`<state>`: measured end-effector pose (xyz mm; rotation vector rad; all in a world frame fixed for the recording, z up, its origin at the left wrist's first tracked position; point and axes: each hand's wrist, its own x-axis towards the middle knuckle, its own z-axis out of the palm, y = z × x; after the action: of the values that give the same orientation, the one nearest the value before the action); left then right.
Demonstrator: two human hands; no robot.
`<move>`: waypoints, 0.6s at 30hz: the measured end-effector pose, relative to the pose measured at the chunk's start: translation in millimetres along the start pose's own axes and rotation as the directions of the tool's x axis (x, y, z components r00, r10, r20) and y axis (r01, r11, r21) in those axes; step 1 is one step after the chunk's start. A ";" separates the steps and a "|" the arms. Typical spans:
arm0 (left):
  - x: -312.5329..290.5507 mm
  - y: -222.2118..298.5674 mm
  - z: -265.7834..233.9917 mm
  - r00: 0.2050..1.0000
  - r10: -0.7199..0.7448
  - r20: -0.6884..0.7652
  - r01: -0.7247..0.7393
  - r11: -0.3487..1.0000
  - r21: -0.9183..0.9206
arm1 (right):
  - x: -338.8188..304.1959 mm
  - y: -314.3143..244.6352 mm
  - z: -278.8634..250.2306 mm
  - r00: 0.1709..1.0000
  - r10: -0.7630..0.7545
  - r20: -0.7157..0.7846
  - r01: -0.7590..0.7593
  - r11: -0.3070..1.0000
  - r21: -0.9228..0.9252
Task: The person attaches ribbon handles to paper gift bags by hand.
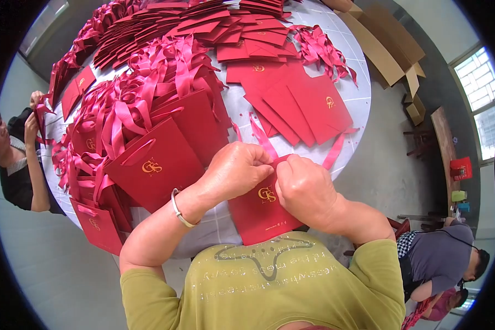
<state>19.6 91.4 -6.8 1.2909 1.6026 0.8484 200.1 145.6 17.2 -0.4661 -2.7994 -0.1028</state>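
Note:
A flat red paper gift bag point(265, 217) with a gold emblem lies in front of me at the table's near edge, its lower end close to my body. Both hands are closed at the bag's top edge, thumbs and fingers pinched. My left hand point(236, 171) grips at the top edge, where a pink ribbon point(264, 138) runs in. Close beside it, my right hand point(308, 190) is pinched too, with a ribbon piece point(334, 149) showing beyond it. The fingers hide the exact grip on the ribbon. Left of my left forearm stand ribbon-handled red bags point(157, 165).
Several flat red bags point(322, 107) are fanned out ahead, beside a heap of loose pink ribbons point(322, 49). More stacks point(143, 33) fill the far side of the round, white-covered table point(357, 71). A co-worker point(25, 154) handles ribbon at left. Cardboard boxes point(388, 41) stand at right.

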 end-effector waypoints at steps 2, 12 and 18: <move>-0.2 2.3 0.2 1.000 0.019 0.003 -0.019 1.000 0.012 | 2.3 -5.6 0.4 0.997 0.067 0.037 -0.064 0.995 -0.083; -9.8 4.6 -1.8 0.996 0.073 -0.054 -0.068 0.993 0.093 | 17.9 50.3 -5.4 0.921 0.201 0.333 -0.384 0.331 0.862; -22.3 22.2 11.8 0.959 0.253 -0.129 -0.179 0.891 0.417 | 43.3 79.3 -4.6 0.819 -0.070 0.570 -0.403 0.638 0.656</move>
<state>40.2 74.4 13.6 1.7529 1.8679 0.8135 188.2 233.2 36.3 -0.6011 -2.9076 1.4348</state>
